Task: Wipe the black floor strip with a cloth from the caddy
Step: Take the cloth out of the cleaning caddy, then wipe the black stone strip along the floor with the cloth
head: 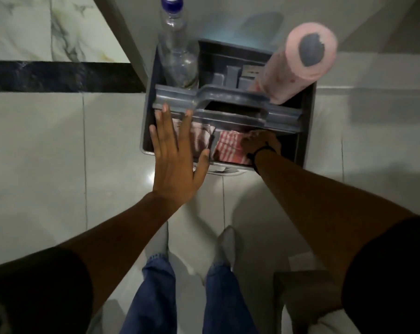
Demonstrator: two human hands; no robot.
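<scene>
A grey caddy (pixel 307 131) sits on the pale tiled floor (pixel 47 145). A handle (pixel 228 109) runs across its middle. In the far half stand a clear bottle (pixel 177 56) with a blue cap and a pink paper roll (pixel 298 66) that leans to the right. In the near half lie folded cloths. The red and white checked cloth (pixel 228 148) lies there, and a darker cloth (pixel 200 141) lies just left of it.

The right hand (pixel 260 143) reaches down into the near half and rests on the checked cloth. Its fingers are curled, but I cannot tell if its grip is closed on the cloth. The left hand (pixel 175 155) is flat, its fingers spread apart, over the left near edge of the caddy. It holds nothing.

The black floor strip (pixel 59 77) runs across the floor to the left of the caddy. The person's feet in pale socks stand near the caddy.
</scene>
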